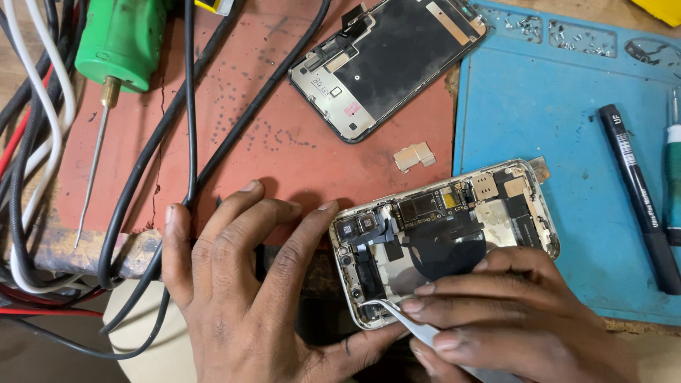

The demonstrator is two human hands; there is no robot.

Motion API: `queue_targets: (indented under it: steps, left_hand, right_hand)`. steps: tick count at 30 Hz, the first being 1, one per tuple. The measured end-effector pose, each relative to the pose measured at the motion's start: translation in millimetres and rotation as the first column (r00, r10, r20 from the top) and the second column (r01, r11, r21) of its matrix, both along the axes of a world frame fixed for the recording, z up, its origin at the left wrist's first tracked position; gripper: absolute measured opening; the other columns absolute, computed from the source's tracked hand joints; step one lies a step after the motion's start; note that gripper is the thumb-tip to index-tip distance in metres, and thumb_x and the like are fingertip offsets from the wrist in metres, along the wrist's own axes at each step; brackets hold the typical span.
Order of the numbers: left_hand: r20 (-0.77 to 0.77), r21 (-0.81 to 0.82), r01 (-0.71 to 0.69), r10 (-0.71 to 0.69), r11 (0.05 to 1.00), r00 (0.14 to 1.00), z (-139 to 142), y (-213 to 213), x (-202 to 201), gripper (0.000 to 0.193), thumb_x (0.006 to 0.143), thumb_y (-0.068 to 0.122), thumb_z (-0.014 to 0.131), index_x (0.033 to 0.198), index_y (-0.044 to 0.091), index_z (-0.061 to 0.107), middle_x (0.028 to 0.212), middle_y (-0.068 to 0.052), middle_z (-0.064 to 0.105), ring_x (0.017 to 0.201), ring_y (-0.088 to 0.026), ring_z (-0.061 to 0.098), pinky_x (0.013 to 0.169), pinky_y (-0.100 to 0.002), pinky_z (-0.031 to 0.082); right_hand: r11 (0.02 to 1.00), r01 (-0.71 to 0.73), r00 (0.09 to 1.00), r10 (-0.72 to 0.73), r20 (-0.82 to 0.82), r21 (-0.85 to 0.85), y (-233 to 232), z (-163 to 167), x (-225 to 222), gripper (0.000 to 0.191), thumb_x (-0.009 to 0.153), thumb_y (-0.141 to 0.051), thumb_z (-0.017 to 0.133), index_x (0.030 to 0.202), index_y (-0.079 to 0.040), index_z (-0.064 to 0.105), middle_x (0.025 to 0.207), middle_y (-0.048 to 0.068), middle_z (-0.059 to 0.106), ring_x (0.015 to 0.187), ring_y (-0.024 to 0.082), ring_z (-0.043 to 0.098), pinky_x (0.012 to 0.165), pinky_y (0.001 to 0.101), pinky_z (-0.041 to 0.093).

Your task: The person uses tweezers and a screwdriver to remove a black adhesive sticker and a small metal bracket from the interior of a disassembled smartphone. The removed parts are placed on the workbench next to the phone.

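An opened phone body [454, 227] with bare circuit boards and flex cables lies across the edge of a blue work mat [539, 106]. My left hand [241, 284] rests flat beside it, fingertips touching its left rim, holding nothing. My right hand [504, 312] lies over the phone's near edge and grips metal tweezers [397, 315], whose tip points into the phone's lower left corner. The detached screen panel [386, 57] lies face down on the red mat [284, 149] farther away. A small metal shield plate [415, 156] sits between screen and phone.
A green soldering tool [120, 42] with a long tip lies at top left among black, white and red cables [42, 142]. A black pen [638, 198] and a teal-handled tool [672, 170] lie at the right. Small screws [560, 32] sit in the blue mat's trays.
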State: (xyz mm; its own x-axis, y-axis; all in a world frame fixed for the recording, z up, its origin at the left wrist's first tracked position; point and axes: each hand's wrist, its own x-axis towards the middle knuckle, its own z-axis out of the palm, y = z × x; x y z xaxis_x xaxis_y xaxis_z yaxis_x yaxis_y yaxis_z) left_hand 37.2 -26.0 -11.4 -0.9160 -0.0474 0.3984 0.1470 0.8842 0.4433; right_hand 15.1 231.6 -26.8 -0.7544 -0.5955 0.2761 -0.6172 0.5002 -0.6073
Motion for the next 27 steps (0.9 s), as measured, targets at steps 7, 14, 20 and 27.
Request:
queue_targets:
  steps: [7,14,20,27]
  left_hand:
    - [0.026,-0.008,0.013,-0.013,1.000,1.000,-0.4,-3.2,1.1,0.087,0.075,0.082,0.068,0.132,0.017,0.067,0.125,-0.009,0.058,0.141,-0.034,0.048,0.126,-0.066,0.005]
    - [0.018,-0.003,0.015,-0.015,1.000,1.000,-0.6,-3.4,1.3,0.088,0.075,0.082,0.068,0.132,0.015,0.067,0.125,-0.010,0.057,0.140,-0.035,0.048,0.125,-0.066,0.006]
    - [0.002,-0.002,0.014,-0.014,1.000,1.000,-0.4,-2.9,1.5,0.089,0.074,0.082,0.068,0.131,0.014,0.068,0.125,-0.011,0.058,0.140,-0.035,0.049,0.125,-0.066,0.007]
    - [-0.003,-0.016,0.002,-0.002,1.000,1.000,0.2,0.2,1.2,0.088,0.074,0.082,0.067,0.131,0.014,0.069,0.126,-0.011,0.059,0.139,-0.036,0.050,0.126,-0.067,0.007]
  right_hand:
    - [0.882,0.468,0.882,-0.464,-0.077,0.051,137.7,-70.5,-6.1,0.037,0.087,-0.039,0.082,0.114,-0.027,0.059,0.119,-0.002,0.074,0.112,0.014,0.075,0.104,0.0426,0.052]
    - [0.893,0.423,0.874,-0.447,0.191,0.153,278.6,-135.9,-19.7,0.067,0.086,-0.043,0.076,0.141,-0.016,0.051,0.126,0.008,0.069,0.114,0.020,0.071,0.097,0.0418,0.054]
    - [0.973,-0.079,0.936,-0.002,0.352,0.216,228.7,-55.2,-64.1,0.088,0.087,-0.051,0.069,0.160,-0.008,0.046,0.132,0.014,0.066,0.117,0.025,0.069,0.096,0.0425,0.052]
    - [0.852,0.449,0.881,-0.472,0.023,0.268,83.1,4.0,-27.9,0.054,0.093,-0.051,0.053,0.132,-0.018,0.071,0.122,0.013,0.067,0.103,0.020,0.072,0.098,0.0382,0.057]
